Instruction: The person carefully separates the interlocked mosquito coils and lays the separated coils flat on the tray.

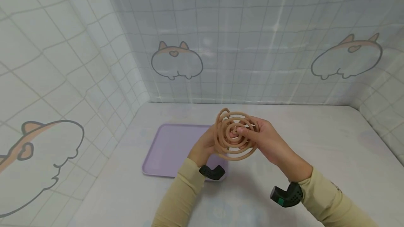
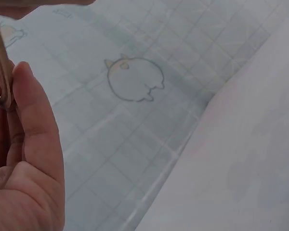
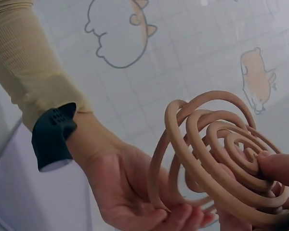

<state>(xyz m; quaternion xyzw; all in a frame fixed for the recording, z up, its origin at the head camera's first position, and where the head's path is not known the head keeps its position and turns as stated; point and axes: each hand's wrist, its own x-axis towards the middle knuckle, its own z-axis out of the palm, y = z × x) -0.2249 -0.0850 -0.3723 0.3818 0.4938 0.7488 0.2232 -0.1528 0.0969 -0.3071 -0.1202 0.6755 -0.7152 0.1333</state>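
A tan spiral coil [image 1: 238, 158], made of round strands in several rings, is held up in front of me between both hands. My left hand [image 1: 203, 146] grips its left side; in the left wrist view the fingers [image 2: 36, 118] curl at the strands. My right hand [image 1: 268, 139] pinches the coil from the right, thumb pressed at the centre of the rings and fingers behind. Seen from the right wrist, the coil [image 3: 195, 166] stands tilted, its rings spread apart in layers, with the left fingertips under its lower edge.
Beneath and left of the hands, a light purple tray [image 1: 176, 146] lies on the white table [image 1: 315, 143]. White tiled-pattern sheeting with cartoon animals forms a back wall [image 1: 240, 55] and side walls. Each wrist wears a black device [image 1: 287, 195].
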